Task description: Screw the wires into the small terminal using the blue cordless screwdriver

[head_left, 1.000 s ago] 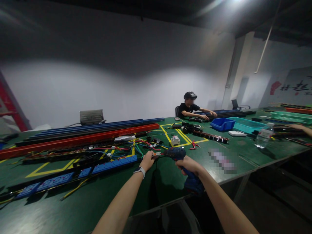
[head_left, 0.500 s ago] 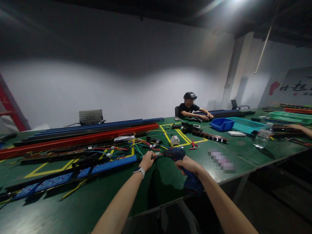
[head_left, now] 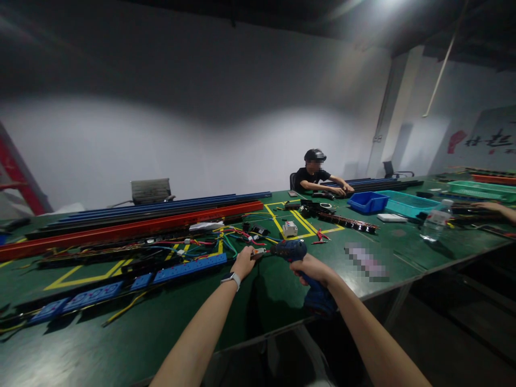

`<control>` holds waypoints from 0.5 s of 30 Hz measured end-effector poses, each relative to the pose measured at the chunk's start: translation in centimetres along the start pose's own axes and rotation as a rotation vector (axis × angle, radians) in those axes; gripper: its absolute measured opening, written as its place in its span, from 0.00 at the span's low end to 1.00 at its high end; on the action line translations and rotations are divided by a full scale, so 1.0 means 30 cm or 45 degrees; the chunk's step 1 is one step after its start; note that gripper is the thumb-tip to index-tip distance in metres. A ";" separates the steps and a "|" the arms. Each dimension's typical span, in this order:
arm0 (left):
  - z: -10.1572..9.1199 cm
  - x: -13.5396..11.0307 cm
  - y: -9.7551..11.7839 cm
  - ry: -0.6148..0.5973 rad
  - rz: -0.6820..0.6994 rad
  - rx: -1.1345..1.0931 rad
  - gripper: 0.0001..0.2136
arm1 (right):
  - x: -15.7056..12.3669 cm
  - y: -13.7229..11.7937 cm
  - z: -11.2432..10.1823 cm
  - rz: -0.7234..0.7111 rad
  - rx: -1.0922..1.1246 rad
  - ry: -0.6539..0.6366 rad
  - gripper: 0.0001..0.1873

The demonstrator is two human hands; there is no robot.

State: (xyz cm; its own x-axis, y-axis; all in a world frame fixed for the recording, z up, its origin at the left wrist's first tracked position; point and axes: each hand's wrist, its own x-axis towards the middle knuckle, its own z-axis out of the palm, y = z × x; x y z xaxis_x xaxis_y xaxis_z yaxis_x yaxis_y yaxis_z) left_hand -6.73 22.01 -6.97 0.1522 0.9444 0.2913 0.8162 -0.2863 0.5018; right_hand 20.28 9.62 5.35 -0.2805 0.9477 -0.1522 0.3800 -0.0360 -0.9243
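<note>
The person's left hand [head_left: 244, 262] pinches a small part [head_left: 258, 251] just above the near side of the worktop [head_left: 161, 328], a little right of the blue strip [head_left: 191, 270]. The right hand [head_left: 311, 269] is wrapped around the grip of a drill [head_left: 291, 250]. The nose of the drill points left, right at the small part. It is too small to tell if the tip touches it or if a finger pulls the trigger. To do this well, the drill should point straight at the part, not at a slant, since a slanted tip could slip off. A firm pinch should help, because the part could twist when the drill spins. The left fingers should stay out of the tip's way. A slow spin and a gentle push look best. The wires [head_left: 229, 243] lie near, just past the left hand, so the drill should be kept clear of them.
</note>
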 end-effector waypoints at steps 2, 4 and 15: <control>-0.001 -0.001 0.000 0.009 0.012 -0.011 0.09 | -0.004 -0.004 0.001 0.021 0.007 0.006 0.07; 0.001 -0.001 -0.003 0.019 0.026 -0.019 0.08 | -0.004 -0.004 0.002 0.018 0.018 0.008 0.06; 0.001 0.000 -0.003 0.013 0.027 0.002 0.11 | -0.004 -0.006 0.007 0.033 0.029 0.016 0.06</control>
State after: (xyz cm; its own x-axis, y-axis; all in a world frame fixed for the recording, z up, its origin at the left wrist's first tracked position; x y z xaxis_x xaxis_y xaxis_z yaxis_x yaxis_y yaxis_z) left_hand -6.79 22.04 -7.04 0.1642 0.9364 0.3102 0.8138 -0.3063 0.4939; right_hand 20.07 9.46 5.45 -0.2594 0.9503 -0.1721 0.3665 -0.0680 -0.9279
